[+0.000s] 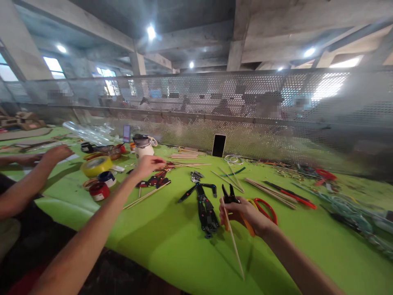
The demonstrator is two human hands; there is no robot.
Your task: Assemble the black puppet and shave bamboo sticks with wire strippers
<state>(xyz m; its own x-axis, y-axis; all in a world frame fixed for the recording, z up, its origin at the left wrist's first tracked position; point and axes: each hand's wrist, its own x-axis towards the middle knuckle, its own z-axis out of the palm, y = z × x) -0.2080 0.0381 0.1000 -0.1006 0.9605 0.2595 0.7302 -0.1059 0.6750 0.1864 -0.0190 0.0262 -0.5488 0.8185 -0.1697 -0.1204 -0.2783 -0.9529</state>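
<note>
My right hand is wrapped round orange-handled pliers, their dark jaws pointing up and away from me. A thin wooden stick is also in that hand, its lower end slanting towards the table's front edge. Just left of it lies a black jointed puppet figure with coloured dots, a grey head piece above it. My left hand reaches over dark red puppet parts, fingers drawn together beside some thin sticks; what they pinch, if anything, is too small to make out.
Left are yellow tape, a red jar, a dark blue jar and a lidded cup. Wooden sticks, a red-handled tool and red-yellow scissors lie right. A phone-like slab leans on the mesh partition. Another person's hands work far left.
</note>
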